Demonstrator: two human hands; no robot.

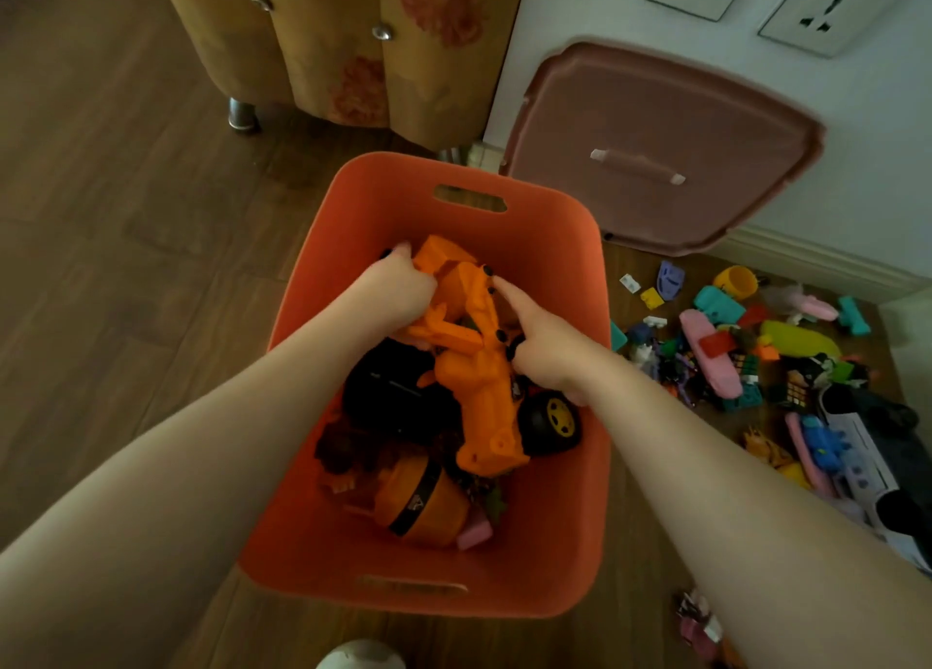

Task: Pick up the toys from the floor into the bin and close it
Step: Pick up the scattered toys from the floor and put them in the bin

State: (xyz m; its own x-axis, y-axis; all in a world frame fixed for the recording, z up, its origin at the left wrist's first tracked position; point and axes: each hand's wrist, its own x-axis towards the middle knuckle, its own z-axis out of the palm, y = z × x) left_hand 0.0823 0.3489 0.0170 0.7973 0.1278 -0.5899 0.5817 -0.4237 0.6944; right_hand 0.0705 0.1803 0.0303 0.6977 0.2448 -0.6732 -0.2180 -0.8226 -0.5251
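The large orange plastic toy digger with black-and-yellow wheels lay inside the orange plastic bin, held by both hands, probably so that its long arm could be folded down among the toys already there. The left hand was curled round the bucket end near the bin's far wall, while the right hand gripped the body by the wheel with its forefinger stretched along the arm, apparently to steady it. One digger, one black rounded toy and one orange drum-like toy with a black band could be counted in the bin (smaller pieces beneath were too dark to number). One pinkish-brown plastic lid with a strap handle leaned against the white wall, off the bin so the opening stayed free. A scattered heap of many coloured toys remained on the wooden floor to the right, too jumbled to count, so the task seemed well short of done.
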